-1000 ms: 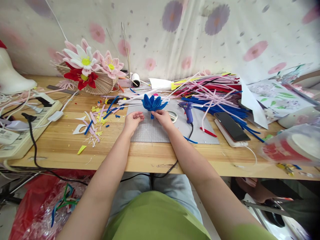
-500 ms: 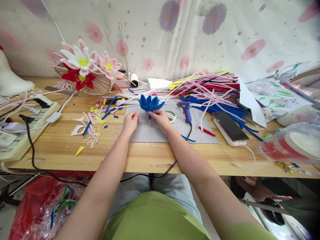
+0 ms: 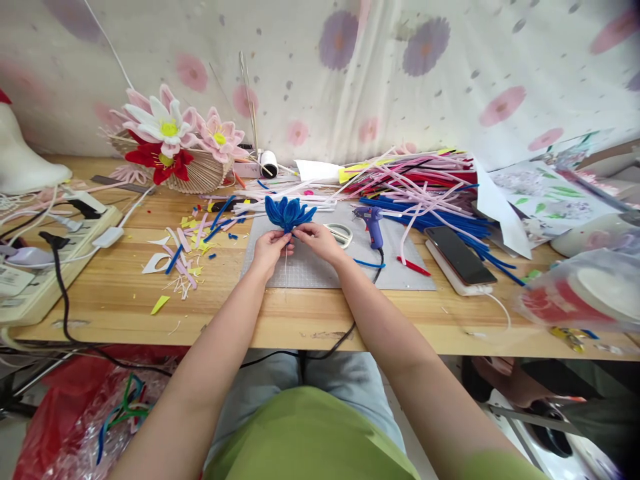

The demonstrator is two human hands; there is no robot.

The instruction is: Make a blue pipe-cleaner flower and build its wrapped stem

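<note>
A blue pipe-cleaner flower (image 3: 289, 212) on a thin wire stem stands over the grey cutting mat (image 3: 320, 267). My left hand (image 3: 270, 249) and my right hand (image 3: 316, 239) both pinch the flower's base, fingertips meeting just under the petals. The wire stem hangs down between my hands toward the mat.
A blue glue gun (image 3: 372, 223), scissors (image 3: 343, 233) and a phone (image 3: 460, 247) lie right of my hands. A heap of coloured pipe cleaners (image 3: 425, 187) fills the back right. Finished flowers in a basket (image 3: 170, 143) stand back left, with a power strip (image 3: 40, 267) and cut scraps (image 3: 185, 250) nearby.
The flower has shifted a little to the left. My left hand has closed in and now grips the flower's base together with my right hand.
</note>
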